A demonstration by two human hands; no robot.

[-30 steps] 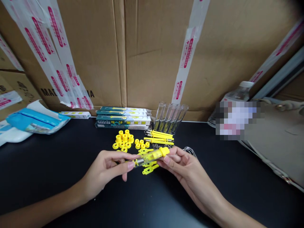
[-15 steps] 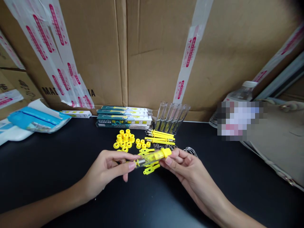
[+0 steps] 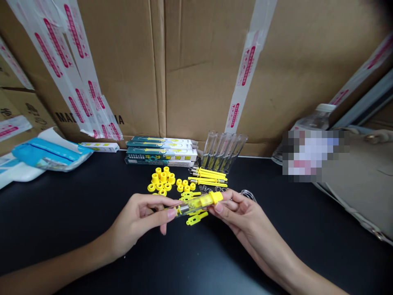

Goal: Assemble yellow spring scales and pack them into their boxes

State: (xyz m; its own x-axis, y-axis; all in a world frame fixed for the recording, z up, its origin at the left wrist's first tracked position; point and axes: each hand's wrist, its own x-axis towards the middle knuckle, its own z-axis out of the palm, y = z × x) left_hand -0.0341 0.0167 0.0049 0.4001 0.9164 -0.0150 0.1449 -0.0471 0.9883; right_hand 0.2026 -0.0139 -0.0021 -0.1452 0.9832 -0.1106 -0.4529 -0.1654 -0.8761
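Note:
A clear tube (image 3: 194,203) with a yellow cap (image 3: 217,197) on its right end is held between both hands above the table. Inside it a silver and yellow part shows. My left hand (image 3: 145,215) pinches the tube's left end between thumb and fingers. My right hand (image 3: 242,211) has its thumb and fingers closed on the yellow cap. Flat yellow pieces (image 3: 197,218) lie beneath and behind the tube. Yellow caps and rings (image 3: 163,178) are grouped behind my left hand. Yellow rods with metal parts (image 3: 208,181) lie behind the tube, near small springs (image 3: 220,189).
Several clear tubes (image 3: 222,152) lean at the back beside stacked boxes (image 3: 161,157). Metal rings (image 3: 247,194) lie behind my right hand. A blue packet (image 3: 50,150) is at the left; a bottle (image 3: 317,119) and a beige bag (image 3: 362,180) are at the right. Cardboard stands behind.
Both hands keep their hold on the tube and cap. The whole view has shifted slightly; otherwise hardly anything differs.

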